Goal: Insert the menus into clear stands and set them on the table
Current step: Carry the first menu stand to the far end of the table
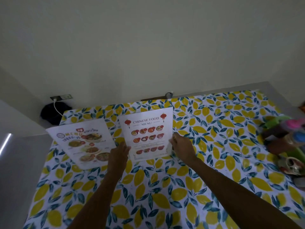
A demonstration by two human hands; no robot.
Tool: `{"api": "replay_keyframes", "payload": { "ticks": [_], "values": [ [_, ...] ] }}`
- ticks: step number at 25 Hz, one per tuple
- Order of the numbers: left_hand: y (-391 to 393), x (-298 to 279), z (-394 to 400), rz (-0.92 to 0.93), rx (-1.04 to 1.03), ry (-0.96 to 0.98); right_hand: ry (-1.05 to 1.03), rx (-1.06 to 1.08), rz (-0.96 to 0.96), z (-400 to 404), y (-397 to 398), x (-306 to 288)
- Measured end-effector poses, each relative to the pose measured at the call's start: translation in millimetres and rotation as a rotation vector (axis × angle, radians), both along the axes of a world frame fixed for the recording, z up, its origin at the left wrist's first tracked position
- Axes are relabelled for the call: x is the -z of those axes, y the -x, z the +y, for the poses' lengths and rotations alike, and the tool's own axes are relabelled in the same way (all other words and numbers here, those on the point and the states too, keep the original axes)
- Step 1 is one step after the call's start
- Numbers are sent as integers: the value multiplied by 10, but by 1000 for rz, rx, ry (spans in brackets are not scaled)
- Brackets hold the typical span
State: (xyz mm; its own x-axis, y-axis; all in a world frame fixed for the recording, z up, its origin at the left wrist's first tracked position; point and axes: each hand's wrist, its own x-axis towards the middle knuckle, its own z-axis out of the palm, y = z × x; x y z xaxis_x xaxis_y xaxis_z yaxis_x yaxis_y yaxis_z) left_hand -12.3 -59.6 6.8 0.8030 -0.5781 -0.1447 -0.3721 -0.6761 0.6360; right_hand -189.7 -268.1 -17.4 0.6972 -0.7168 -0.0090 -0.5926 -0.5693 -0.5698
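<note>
- Left hand point(119, 152) and right hand point(180, 148): fingers pinching the side edges of the Chinese food menu point(146, 133), upright.
- Thai menu point(82, 142): just beside, on the lemon-print tablecloth point(165, 195).

The table point(206, 146) is covered by a cloth point(165, 195) printed with yellow lemons and blue-green leaves on white. Toward its far left lies a menu point(82, 144) with Thai lettering and dish photos, tilted to the left. Just beside it, at the middle, the Chinese food menu point(147, 134) stands with its lower edge at the cloth. At the right edge sits a cluster of colourful objects point(287, 142), too blurred to identify.
</note>
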Motion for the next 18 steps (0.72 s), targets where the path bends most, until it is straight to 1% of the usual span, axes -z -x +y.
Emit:
{"api": "replay_keyframes", "payload": {
  "ticks": [3,7,9,13,18],
  "values": [
    [51,-83,-94,-23,36,30,15,10,-7,-84,108,-106],
    [196,-304,-370,-79,157,109,42,99,-34,-261,392,-315],
    [260,-386,-556,-110,220,102,65,142,-57,-395,539,-440],
    [459,-563,-1103,-144,299,185,103,226,-70,-805,914,-748],
    [830,-765,-2034,-163,403,245,184,297,-32,-1623,1428,-1056]
  ]
}}
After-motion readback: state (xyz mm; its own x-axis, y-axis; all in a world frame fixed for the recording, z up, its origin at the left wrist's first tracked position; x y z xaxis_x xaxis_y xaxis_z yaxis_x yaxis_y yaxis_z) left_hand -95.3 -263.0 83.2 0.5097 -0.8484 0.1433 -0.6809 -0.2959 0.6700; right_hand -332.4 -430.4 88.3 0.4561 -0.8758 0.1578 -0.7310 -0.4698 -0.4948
